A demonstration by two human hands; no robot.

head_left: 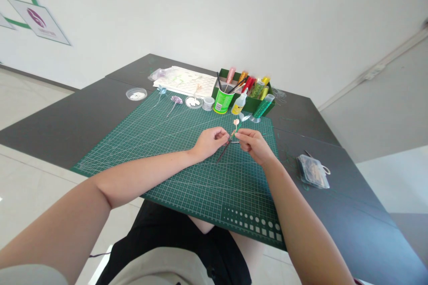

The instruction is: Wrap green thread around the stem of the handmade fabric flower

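My left hand (pixel 212 141) and my right hand (pixel 253 143) meet above the green cutting mat (pixel 187 151), both with fingers pinched. Between their fingertips is a small peach artificial flower (pixel 236 122), held upright by its stem, with a bit of green at the stem. A thin dark stick-like tool (pixel 223 153) slants down below my left fingertips; whether it lies on the mat or is held cannot be made out. Just behind the flower are pale leaf- or petal-shaped pieces (pixel 244 117).
Along the mat's far edge stand a green can (pixel 222 101) with brushes, a glue bottle (pixel 238 103), a lidded tub (pixel 207 103) and a box (pixel 249 106) of coloured rolls. Blue (pixel 162 91) and purple (pixel 177 99) flowers lie left. A clear plastic case (pixel 313 171) sits right.
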